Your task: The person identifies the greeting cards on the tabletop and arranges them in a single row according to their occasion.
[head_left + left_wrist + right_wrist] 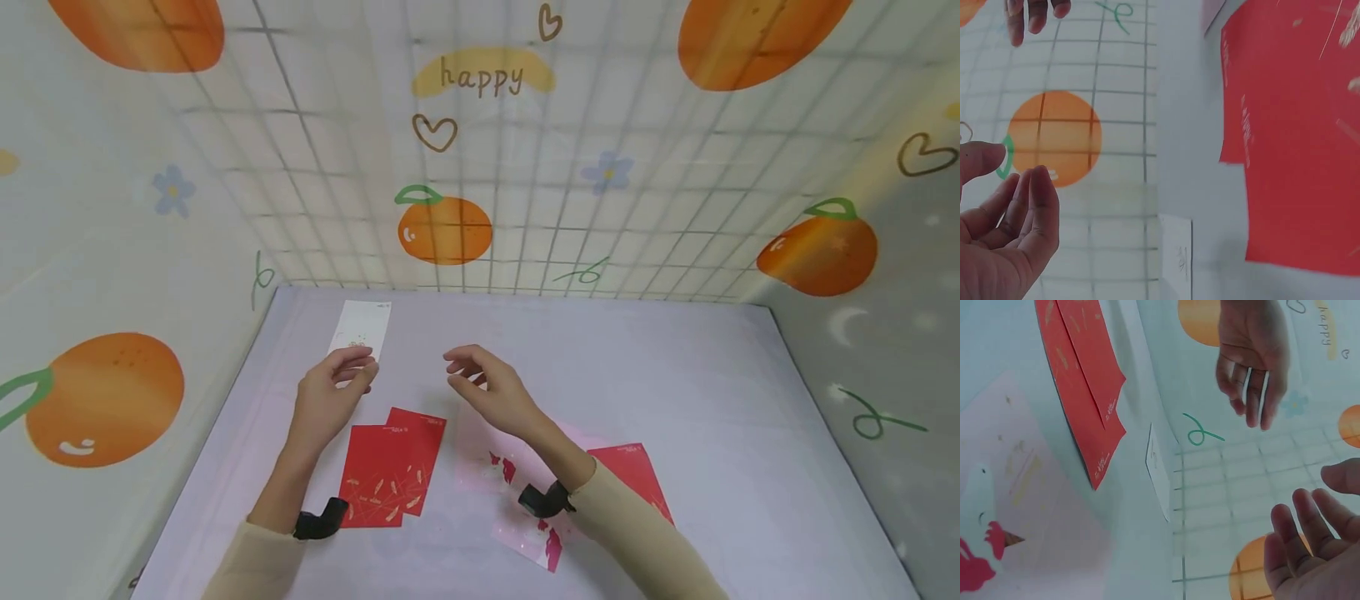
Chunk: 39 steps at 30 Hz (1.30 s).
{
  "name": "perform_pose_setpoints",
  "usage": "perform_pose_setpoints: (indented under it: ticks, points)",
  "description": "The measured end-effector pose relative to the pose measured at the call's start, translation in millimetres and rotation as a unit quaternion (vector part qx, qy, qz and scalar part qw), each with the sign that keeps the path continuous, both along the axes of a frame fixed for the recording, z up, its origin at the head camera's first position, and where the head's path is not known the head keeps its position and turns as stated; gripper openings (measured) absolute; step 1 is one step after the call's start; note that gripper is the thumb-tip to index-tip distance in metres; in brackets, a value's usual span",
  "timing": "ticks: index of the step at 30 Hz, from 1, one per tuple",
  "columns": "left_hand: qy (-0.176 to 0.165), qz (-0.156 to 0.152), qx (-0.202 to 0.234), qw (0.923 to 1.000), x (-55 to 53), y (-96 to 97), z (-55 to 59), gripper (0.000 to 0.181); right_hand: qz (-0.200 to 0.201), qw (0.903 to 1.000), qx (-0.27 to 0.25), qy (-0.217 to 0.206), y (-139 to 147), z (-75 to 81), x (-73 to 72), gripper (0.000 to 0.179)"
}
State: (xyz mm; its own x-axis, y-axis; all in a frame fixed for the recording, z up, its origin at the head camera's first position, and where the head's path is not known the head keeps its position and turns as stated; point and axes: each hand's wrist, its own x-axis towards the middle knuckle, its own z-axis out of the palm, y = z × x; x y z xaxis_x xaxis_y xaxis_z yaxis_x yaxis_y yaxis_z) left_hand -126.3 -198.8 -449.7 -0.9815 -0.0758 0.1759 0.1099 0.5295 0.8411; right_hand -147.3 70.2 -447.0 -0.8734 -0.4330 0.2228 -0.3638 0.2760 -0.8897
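Red paper envelopes (390, 467), two of them overlapping, lie flat near the front edge of the pale lilac table (675, 375), just behind the left hand (330, 396). That hand hovers loosely curled, empty, right at the near end of a white paper envelope (362, 327) lying toward the back left corner. The right hand (487, 387) floats mid-table, fingers relaxed, nothing in it. Under that forearm sit pale pink sheets with red cut-outs (517, 500) and another red envelope (633, 475), partly hidden by the beige sleeve (645, 542).
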Motion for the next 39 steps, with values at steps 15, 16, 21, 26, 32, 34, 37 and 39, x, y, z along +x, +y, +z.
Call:
perform_pose_setpoints:
  ticks: [15, 16, 21, 26, 32, 34, 37, 39]
  points:
    - [-0.028, -0.031, 0.043, 0.9982, 22.1, 29.0, -8.6, 0.043, -0.014, 0.9996, -0.016, 0.020, 34.2, 1.5, 31.5, 0.031]
    - [-0.028, -0.034, 0.046, 0.9980, 24.0, 31.0, -7.7, 0.042, -0.015, 0.9995, -0.016, 0.021, 36.2, 1.5, 33.6, 0.031]
    - [-0.048, -0.033, 0.057, 0.9967, 32.3, 39.6, -5.9, 0.040, -0.016, 0.9993, -0.020, 0.026, 44.5, 1.3, 43.8, 0.031]
    - [-0.065, -0.039, 0.061, 0.9952, 36.7, 46.9, -7.9, 0.036, -0.024, 0.9989, -0.020, 0.035, 50.9, 1.9, 55.4, 0.033]
    - [-0.077, -0.044, 0.090, 0.9920, 43.0, 55.5, -11.9, 0.036, -0.035, 0.9978, -0.017, 0.055, 57.5, -0.9, 65.6, 0.035]
    - [-0.076, -0.044, 0.096, 0.9915, 44.6, 57.3, -14.2, 0.037, -0.037, 0.9973, -0.015, 0.061, 58.5, -3.4, 68.0, 0.035]
    - [-0.076, -0.049, 0.107, 0.9901, 45.9, 58.3, -19.0, 0.036, -0.043, 0.9970, -0.012, 0.064, 58.9, -8.3, 71.9, 0.037]
    - [-0.077, -0.053, 0.108, 0.9898, 45.9, 58.6, -22.5, 0.034, -0.044, 0.9967, -0.012, 0.067, 58.6, -12.3, 74.2, 0.037]
